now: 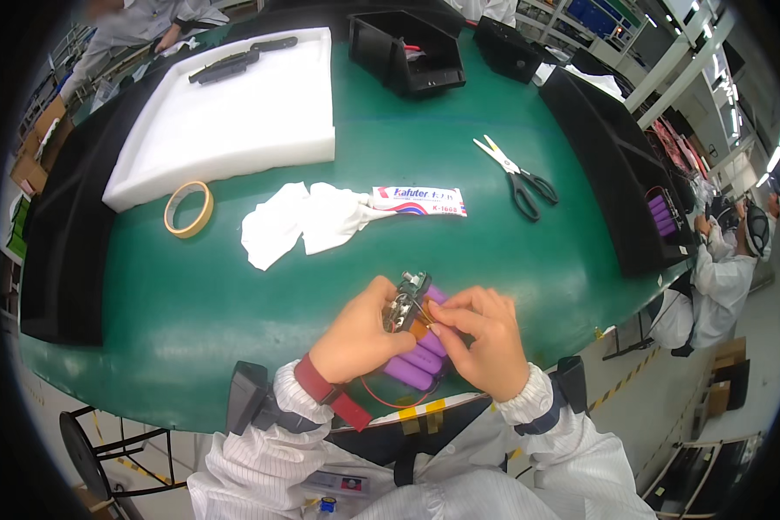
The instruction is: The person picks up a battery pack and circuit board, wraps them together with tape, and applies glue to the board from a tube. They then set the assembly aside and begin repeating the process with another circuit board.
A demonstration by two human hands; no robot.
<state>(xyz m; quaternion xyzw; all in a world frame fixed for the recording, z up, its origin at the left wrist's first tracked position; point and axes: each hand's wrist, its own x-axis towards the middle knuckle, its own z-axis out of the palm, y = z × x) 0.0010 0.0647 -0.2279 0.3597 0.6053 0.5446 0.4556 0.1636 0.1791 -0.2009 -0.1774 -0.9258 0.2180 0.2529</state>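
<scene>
My left hand is closed around a small dark electronic assembly with metal parts and thin wires, near the table's front edge. My right hand is in a pinch at the right side of that assembly, over a thin wire that seems to run between its fingertips. Under both hands lies a pack of purple cylindrical battery cells, partly covered by the fingers. An orange-brown patch shows among the cells. A red wire loops from the pack toward the table edge.
Farther up the green table lie a white-and-red tube, crumpled white cloth, a tape roll and black-handled scissors. A white foam tray holds dark parts. Black bins stand behind; black trays flank both sides. Other people work nearby.
</scene>
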